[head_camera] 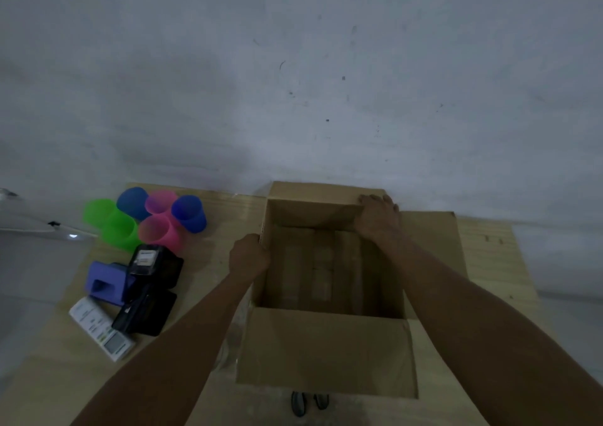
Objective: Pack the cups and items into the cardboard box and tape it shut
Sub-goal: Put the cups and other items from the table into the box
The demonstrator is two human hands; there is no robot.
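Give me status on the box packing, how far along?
Done: cardboard box stands open, flaps out; nothing packed shows inside. In hand: left hand grips its left wall, right hand rests on the far right corner. Left: all six cups, the black cases, purple item and white remote lie on the table, then taping.

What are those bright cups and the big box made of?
The cups look like plastic: bright, smooth, the pink ones slightly see-through. The box looks like plain brown cardboard, matte, with creased fold lines at its flaps.
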